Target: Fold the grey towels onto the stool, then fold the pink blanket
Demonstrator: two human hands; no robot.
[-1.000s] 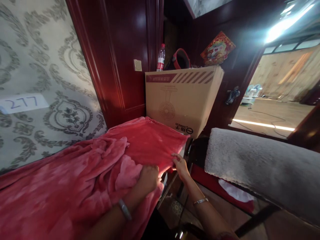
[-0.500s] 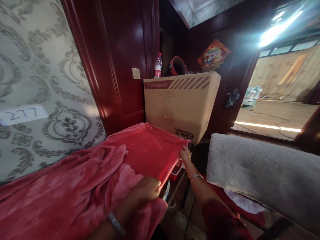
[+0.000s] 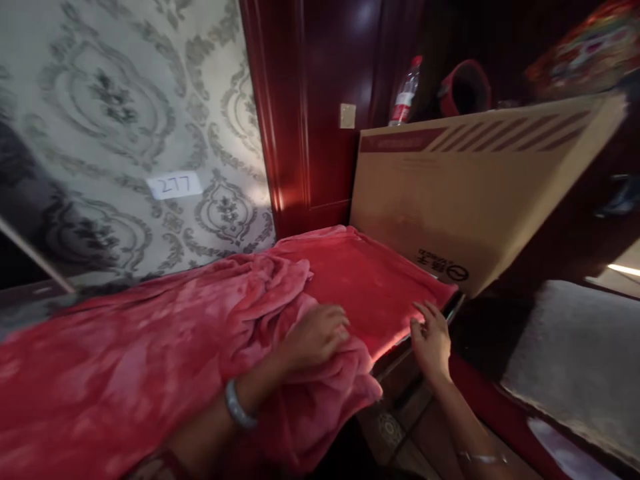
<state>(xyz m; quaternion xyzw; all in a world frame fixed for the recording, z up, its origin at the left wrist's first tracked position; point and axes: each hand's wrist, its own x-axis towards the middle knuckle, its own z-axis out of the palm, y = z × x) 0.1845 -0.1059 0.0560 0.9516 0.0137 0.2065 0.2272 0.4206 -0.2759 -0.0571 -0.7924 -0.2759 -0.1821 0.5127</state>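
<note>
A pink-red fleece blanket point(image 3: 150, 347) covers a low surface along the wall, bunched in folds at its middle. My left hand point(image 3: 316, 337) rests palm down on the bunched fabric near the front edge, fingers curled into it. My right hand point(image 3: 431, 337) lies at the blanket's smooth front right edge, fingers spread and touching the hem where it meets the dark rim of the surface. A bracelet is on each wrist.
A large cardboard box point(image 3: 475, 193) stands at the far end of the blanket, with a water bottle point(image 3: 405, 93) and a red round object point(image 3: 465, 87) behind it. Patterned wallpaper carries a label reading 277 point(image 3: 175, 185). A grey fuzzy cushion point(image 3: 575, 360) lies at right.
The view has swung left and closer. My right hand moved from the blanket's far corner back along the front edge; my left hand shifted onto the bunched folds.
</note>
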